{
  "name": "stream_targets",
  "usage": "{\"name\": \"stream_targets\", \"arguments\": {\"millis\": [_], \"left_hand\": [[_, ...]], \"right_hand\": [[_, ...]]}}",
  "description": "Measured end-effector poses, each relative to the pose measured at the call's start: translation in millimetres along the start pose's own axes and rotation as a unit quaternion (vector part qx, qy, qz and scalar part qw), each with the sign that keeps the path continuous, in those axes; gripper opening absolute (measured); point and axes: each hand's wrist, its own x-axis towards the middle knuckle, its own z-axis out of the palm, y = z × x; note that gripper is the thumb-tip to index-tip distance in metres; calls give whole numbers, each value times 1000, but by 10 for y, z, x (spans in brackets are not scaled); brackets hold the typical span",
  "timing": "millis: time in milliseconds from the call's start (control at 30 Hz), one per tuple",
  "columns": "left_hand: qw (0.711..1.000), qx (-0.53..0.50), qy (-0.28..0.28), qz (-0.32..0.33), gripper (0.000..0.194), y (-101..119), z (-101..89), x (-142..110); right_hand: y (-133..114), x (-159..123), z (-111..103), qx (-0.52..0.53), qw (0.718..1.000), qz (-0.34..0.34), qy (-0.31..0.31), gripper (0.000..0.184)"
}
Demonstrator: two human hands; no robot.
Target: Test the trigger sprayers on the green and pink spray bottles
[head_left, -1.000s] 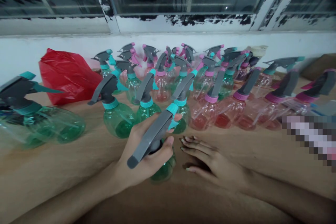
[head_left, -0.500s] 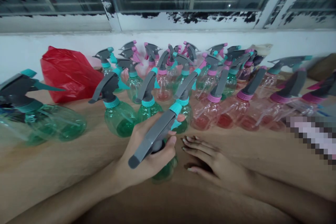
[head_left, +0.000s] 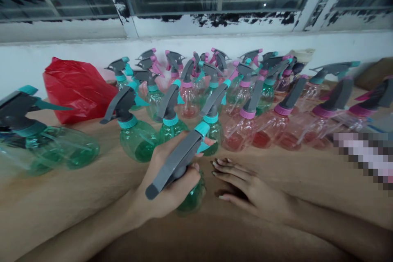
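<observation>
My left hand (head_left: 166, 180) is closed around the neck of a green spray bottle (head_left: 192, 198) with a grey trigger head and a teal nozzle. The nozzle points up and to the right, away from me, and one finger reaches the teal trigger. Part of the bottle's body is hidden behind the hand. To its right, my right hand (head_left: 245, 184) lies on the wooden table (head_left: 285, 172) with fingers stretched out, holding nothing. Just beyond the hands stand green spray bottles (head_left: 138, 139) with teal collars and pink spray bottles (head_left: 239, 135) with pink collars.
A red plastic bag (head_left: 80, 90) sits at the back left. Several more spray bottles crowd toward the white wall (head_left: 101, 45) below the windows. Two green bottles (head_left: 81, 147) stand at the near left. A brown box (head_left: 376, 73) is at the far right.
The view has shifted slightly. My left hand and the held spray bottle's head have moved a little left and down in the picture; my right hand stays flat on the table.
</observation>
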Motion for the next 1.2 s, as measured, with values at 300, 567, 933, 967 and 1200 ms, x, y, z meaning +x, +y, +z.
{"name": "stream_targets", "arguments": {"millis": [300,567,933,967,1200], "left_hand": [[1000,-3,-3,6,18,-2,-21,23],[1000,7,-2,24,18,16,-38,13],[996,76,31,21,21,26,1,1],[996,76,32,28,20,28,-1,4],[996,80,45,18,14,6,6,3]], "right_hand": [[21,-10,14,-18,1000,1,-15,49],[0,2,-12,-11,1000,-2,-8,48],[15,-1,-2,-2,1000,-7,-5,48],[13,0,-3,-7,1000,-6,-8,48],[4,2,-10,-10,1000,0,-12,47]]}}
